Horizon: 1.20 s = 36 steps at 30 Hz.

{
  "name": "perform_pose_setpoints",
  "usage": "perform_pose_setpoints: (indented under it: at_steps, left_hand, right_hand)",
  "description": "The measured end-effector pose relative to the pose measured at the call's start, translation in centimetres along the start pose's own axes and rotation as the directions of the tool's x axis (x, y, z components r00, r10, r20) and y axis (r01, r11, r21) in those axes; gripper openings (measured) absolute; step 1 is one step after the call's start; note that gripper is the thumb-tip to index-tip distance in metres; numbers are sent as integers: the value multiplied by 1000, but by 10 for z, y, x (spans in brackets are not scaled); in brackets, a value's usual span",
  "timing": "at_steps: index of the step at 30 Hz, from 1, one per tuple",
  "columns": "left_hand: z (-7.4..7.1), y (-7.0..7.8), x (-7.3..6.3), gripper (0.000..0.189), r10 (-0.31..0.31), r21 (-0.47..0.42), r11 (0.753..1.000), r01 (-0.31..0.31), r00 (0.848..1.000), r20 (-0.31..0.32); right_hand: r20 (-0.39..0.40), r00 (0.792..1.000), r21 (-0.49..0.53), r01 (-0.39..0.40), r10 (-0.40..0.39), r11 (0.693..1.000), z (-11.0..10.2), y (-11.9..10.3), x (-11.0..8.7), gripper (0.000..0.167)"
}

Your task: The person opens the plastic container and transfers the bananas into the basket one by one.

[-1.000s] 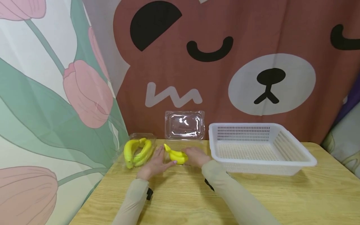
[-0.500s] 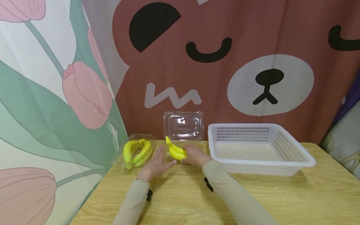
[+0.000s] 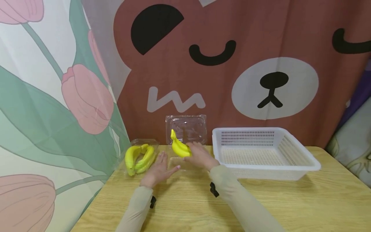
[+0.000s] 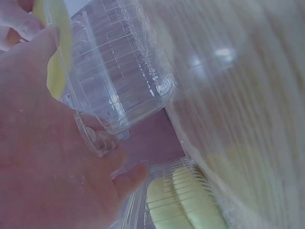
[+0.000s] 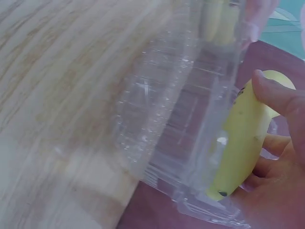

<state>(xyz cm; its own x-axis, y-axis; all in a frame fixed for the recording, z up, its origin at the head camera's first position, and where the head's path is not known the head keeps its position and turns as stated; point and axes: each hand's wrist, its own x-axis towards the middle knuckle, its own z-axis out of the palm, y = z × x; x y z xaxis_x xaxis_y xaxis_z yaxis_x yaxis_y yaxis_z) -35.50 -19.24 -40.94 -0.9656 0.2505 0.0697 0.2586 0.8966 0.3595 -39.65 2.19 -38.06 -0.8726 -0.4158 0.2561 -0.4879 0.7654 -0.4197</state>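
My right hand [image 3: 201,156] grips a small bunch of yellow bananas [image 3: 180,149] by its side, stem end up and tilted left. The bunch is over a clear plastic clamshell box [image 3: 177,163], whose lid [image 3: 188,120] stands raised at the back. In the right wrist view the thumb lies across one yellow banana [image 5: 243,138], close over the box's rim, with the other fingers behind it. My left hand [image 3: 157,173] rests at the box's left edge, fingers straight and thumb spread; in the left wrist view its fingertips reach the box's corner [image 4: 97,140].
A second clear box on the left holds larger yellow-green bananas [image 3: 148,158]. On the right stands a white perforated plastic basket [image 3: 266,168]. All of it is on a wood-grain table [image 3: 185,206], with a printed curtain [image 3: 220,90] right behind.
My right hand has lifted the bananas up from the clear box, and the bunch has turned more upright. My left hand has stayed at the box's left edge.
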Motion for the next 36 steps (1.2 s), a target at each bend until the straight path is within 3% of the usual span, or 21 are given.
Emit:
perform_pose_setpoints:
  at_steps: [11, 18, 24, 36]
  left_hand:
    - [2, -1, 0, 102, -7, -4, 1000, 7, 1000, 2]
    - [0, 0, -1, 104, -1, -14, 1000, 1, 1000, -8]
    - [0, -2, 0, 102, -6, -15, 1000, 6, 1000, -2]
    - [2, -1, 2, 99, -8, -28, 1000, 8, 1000, -8]
  right_hand:
    - [-116, 993, 44, 2, 3, 999, -21, -9, -14, 72]
    - [-186, 982, 103, -19, 38, 994, -37, -12, -30, 73]
    - [-252, 967, 123, 9, 23, 992, -46, -15, -43, 72]
    - [-317, 948, 95, 5, 25, 996, -52, -3, -53, 71]
